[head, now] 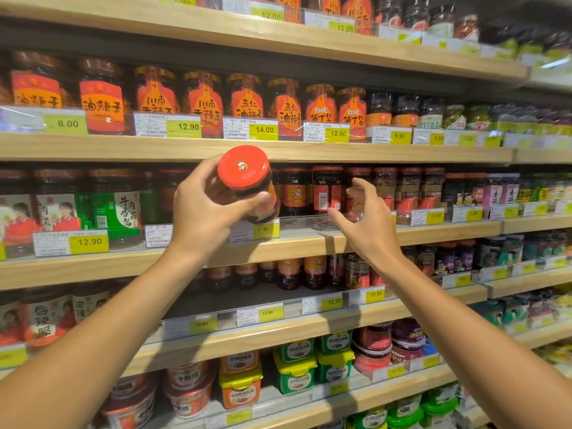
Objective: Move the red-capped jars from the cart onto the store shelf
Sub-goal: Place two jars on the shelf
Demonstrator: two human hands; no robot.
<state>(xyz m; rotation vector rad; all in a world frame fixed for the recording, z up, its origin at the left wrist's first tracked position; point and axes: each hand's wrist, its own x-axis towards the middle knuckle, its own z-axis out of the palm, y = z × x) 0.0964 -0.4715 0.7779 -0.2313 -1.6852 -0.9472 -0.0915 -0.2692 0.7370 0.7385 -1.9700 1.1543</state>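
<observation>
My left hand (202, 209) grips a red-capped jar (244, 178) around its glass body, tilted so the cap faces me, in front of the middle wooden shelf (309, 243). My right hand (366, 221) is open, fingers spread, just right of that jar and in front of a jar with a red barcode label (328, 191) standing on the shelf. More red-capped jars (294, 190) stand in a row behind. The cart is out of view.
Wooden shelves (247, 148) above and below are packed with sauce jars and tubs behind clear rails with yellow price tags (89, 241). A gap of bare shelf (235, 300) shows one level lower, behind the price rail.
</observation>
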